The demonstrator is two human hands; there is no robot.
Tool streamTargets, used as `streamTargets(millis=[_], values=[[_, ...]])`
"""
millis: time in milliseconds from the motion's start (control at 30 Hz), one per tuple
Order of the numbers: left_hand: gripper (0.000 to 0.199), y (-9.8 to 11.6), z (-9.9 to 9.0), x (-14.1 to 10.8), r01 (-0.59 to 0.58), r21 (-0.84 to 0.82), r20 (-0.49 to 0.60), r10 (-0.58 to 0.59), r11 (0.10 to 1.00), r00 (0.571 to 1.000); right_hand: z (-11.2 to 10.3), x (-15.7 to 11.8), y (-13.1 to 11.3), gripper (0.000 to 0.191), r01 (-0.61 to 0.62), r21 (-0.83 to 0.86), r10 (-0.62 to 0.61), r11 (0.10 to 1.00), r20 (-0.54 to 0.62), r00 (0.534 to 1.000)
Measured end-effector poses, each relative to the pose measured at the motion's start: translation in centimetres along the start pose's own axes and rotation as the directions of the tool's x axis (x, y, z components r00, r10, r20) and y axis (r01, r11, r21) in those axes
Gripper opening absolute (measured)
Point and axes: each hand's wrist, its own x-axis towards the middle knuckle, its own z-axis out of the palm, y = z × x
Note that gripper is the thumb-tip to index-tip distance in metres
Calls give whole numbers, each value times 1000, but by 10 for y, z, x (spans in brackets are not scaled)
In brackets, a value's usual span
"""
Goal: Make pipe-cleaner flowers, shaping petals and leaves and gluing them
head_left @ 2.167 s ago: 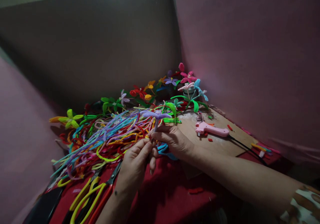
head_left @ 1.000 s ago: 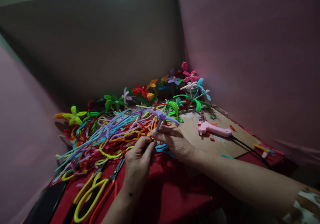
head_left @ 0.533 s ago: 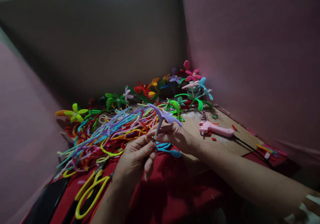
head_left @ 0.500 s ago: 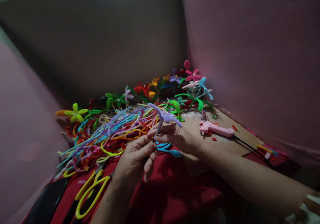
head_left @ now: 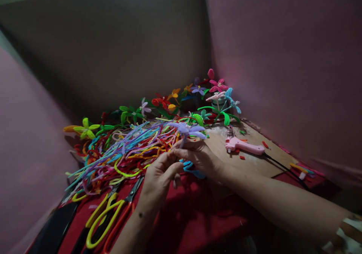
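Note:
A light purple flower (head_left: 188,129) made of fuzzy stems stands above my two hands, its petals spread. My right hand (head_left: 199,156) pinches its stem just below the petals. Lower on the stem, my left hand (head_left: 161,171) has its fingers closed, touching the right fingertips; the stem's lower end is hidden. Behind the hands lies a pile of colourful fuzzy stems (head_left: 127,144). A blue fuzzy piece (head_left: 195,171) lies beneath my right hand.
Scissors with yellow handles (head_left: 104,223) lie at the lower left beside a black object (head_left: 55,227). A pink glue gun (head_left: 246,147) rests on cardboard (head_left: 263,167) at the right. Finished flowers (head_left: 162,101) line the back. A red cloth (head_left: 198,216) covers the table.
The flower has turned, its petals now spreading more level. My left hand has shifted slightly right and up, uncovering more of the scissors. My right thumb and fingers have moved on the stem.

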Motion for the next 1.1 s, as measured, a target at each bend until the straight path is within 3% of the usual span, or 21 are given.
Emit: streamTargets(millis=[100,200,333,600,733,800,867,967,1100], values=[[15,-1,0,0,-15,87,-93,23,996,995,-1,2,0,20,-32,-91,30,995,-21,999],[17,-3,-3,1,28,-4,-59,-28,1000,998,-1,2,-4,23,-16,-125,15,992,-9,1000],[17,-2,-8,1,69,-136,30,-65,988,997,-3,1,-3,20,10,-69,-9,998,16,1000],[9,-6,-11,2,246,-404,274,-140,881,951,-9,1,4,22,-120,214,98,969,108,989],[15,-8,-12,2,289,-404,354,-143,868,924,-7,1,-2,21,-128,231,97,965,138,986],[19,-8,-11,1,209,-279,290,-125,937,949,-5,1,-4,18,-91,183,76,979,86,993],[14,-7,-8,1,62,-76,136,-52,995,989,-2,1,-4,17,-58,134,57,989,14,998],[12,-6,-3,1,-101,170,-103,119,980,988,1,1,-2,18,-17,92,23,996,-65,998],[14,-6,-3,1,-88,127,-149,107,988,983,-1,2,2,18,14,25,-14,1000,3,1000]])
